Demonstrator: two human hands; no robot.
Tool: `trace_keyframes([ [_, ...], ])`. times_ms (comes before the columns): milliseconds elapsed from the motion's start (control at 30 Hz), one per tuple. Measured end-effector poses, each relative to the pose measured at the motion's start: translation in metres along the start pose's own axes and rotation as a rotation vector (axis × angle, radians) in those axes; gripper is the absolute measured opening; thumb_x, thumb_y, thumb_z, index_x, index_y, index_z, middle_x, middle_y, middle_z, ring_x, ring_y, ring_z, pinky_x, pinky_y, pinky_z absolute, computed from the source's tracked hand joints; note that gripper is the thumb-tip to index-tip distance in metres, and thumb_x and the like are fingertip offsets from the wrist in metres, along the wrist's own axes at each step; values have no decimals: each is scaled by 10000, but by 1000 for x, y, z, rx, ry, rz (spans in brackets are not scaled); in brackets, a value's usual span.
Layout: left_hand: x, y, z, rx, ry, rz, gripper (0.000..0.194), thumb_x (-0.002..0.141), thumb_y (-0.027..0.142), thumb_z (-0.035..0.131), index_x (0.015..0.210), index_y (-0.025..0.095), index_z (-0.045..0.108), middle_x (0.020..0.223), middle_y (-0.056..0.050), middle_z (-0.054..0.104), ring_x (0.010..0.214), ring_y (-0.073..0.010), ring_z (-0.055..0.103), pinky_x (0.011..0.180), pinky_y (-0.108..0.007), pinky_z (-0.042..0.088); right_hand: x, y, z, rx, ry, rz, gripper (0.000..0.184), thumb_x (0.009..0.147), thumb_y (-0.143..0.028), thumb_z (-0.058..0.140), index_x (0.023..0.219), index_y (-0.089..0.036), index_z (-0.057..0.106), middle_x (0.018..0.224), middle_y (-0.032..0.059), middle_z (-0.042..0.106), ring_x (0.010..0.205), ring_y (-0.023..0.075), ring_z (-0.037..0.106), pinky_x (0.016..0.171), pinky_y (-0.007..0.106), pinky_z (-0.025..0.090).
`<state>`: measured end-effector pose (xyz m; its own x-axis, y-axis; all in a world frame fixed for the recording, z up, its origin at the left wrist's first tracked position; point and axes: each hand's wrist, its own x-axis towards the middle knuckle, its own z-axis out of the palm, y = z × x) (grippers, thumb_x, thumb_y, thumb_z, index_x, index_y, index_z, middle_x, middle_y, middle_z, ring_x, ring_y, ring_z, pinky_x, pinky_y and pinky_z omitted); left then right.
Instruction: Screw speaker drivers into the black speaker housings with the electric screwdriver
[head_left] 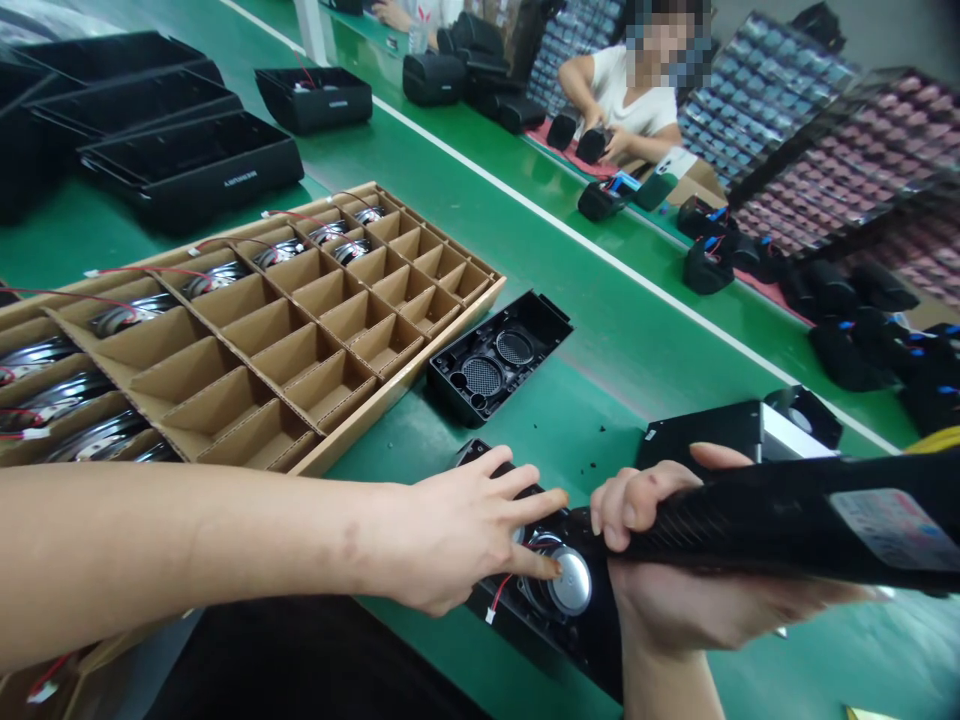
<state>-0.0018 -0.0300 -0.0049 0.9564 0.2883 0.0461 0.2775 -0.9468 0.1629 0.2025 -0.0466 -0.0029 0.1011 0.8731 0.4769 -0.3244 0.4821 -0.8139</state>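
My left hand (pixel 472 530) reaches in from the left, its fingertips pressing on a round silver speaker driver (pixel 570 582) seated in a black speaker housing (pixel 540 640). A thin red wire with a white connector (pixel 495 598) runs from the driver. My right hand (pixel 645 510) is shut around a long black ribbed tool (pixel 780 525) with a white label, which hides part of the housing. Just beyond my hands lies a black housing half (pixel 491 358) with two round mesh grilles.
A wooden tray with cardboard dividers (pixel 315 340) holds wired silver drivers at the left. Stacked black housings (pixel 187 165) stand behind it on the green workbench (pixel 600 310). Across a white line, a co-worker (pixel 622 100) handles black parts. Racks of blue and pink items stand far right.
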Motion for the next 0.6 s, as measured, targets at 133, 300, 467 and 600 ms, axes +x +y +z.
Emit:
trace_keyframes([
  [133,0,0,0,-9,-12,-7,834,722,409,852,1507,379,573,1582,-124,408,1306,-367,460,1090,-550,396,-4,4,2,31,-5,35,811,860,-939,373,1181,-265,691,670,-25,558,449,119,497,401,266,441],
  [300,1,1,-4,5,-21,-12,821,720,422,853,1494,385,581,1560,-118,419,1298,-364,455,1092,-566,396,-6,6,1,50,-45,70,853,825,-974,344,1192,-295,708,642,-33,540,459,113,484,417,247,426],
  [467,2,0,-7,-7,-40,-16,793,740,380,808,1499,381,577,1457,-112,484,1235,-353,477,1055,-545,420,-7,5,5,68,-115,86,797,845,-940,422,1208,-296,719,654,-20,571,476,115,501,446,246,445],
  [600,1,0,-4,-41,-5,-4,827,743,375,803,1526,383,539,1525,-129,438,1287,-372,469,1077,-575,410,-6,4,13,31,6,97,774,838,-941,437,1195,-321,730,629,-32,527,451,103,463,447,241,421],
])
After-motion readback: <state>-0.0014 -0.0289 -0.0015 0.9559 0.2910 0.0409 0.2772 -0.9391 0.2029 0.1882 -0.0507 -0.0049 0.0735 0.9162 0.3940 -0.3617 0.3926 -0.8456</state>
